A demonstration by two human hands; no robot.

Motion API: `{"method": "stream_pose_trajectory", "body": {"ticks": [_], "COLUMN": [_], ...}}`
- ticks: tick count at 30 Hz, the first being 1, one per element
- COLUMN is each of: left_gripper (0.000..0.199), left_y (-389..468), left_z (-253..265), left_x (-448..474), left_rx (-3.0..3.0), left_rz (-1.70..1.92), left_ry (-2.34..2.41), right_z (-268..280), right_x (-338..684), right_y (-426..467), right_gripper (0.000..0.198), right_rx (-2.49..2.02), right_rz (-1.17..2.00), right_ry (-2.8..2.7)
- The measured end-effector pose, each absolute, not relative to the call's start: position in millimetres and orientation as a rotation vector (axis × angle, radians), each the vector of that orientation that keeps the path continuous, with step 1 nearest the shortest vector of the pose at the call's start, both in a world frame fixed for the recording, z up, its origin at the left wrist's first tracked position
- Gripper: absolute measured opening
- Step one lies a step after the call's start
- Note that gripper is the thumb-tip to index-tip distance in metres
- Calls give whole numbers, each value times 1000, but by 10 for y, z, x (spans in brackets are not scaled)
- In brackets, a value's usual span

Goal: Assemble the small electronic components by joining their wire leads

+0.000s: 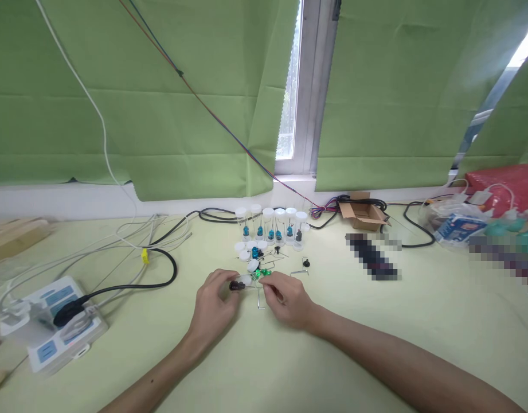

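My left hand (216, 301) has its thumb and forefinger closed on a small black cylindrical part (237, 285) with a thin metal pin pointing right. Opposite it, my right hand (287, 298) is pinched close to the pin's tip; what its fingertips hold is too small to make out. Shiny green pieces (264, 273) lie just beyond the right fingertips. Below, a bent metal hex key (259, 299) rests on the table. Behind the hands are white round caps (245, 255), a blue part (255, 253) and more thin bent keys.
Several clear capped tubes (271, 228) with blue or black parts stand in a row near the wall. An open cardboard box (362, 213) is at back right. A power strip (66, 321) with cables lies left. A blurred dark object (371, 258) lies right.
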State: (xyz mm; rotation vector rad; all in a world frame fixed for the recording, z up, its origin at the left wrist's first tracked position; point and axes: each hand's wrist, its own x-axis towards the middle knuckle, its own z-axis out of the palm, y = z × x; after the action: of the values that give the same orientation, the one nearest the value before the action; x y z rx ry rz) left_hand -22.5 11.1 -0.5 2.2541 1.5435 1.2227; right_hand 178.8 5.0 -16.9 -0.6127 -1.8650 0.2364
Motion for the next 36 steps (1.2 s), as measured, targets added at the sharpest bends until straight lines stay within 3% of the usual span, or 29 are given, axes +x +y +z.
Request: {"method": "stream_pose_trajectory", "body": {"ticks": [5,23,36], "left_gripper": [22,19,19], "left_y": [105,75,67], "left_z": [1,57,77], "left_x": [-237,-248,-241], "left_rx": [2255,2459,2424], "left_rz": [1297,1383,1427], "left_ry": [1592,1512,1543], "right_z": [-163,-121,-104], "right_x": [1792,1801,1805], "right_y": [51,51,45], "right_gripper": [14,25,22], "right_rx": [-734,-741,-753], "right_rz": [375,412,542], "right_ry": [-1802,-1898,-1929]}}
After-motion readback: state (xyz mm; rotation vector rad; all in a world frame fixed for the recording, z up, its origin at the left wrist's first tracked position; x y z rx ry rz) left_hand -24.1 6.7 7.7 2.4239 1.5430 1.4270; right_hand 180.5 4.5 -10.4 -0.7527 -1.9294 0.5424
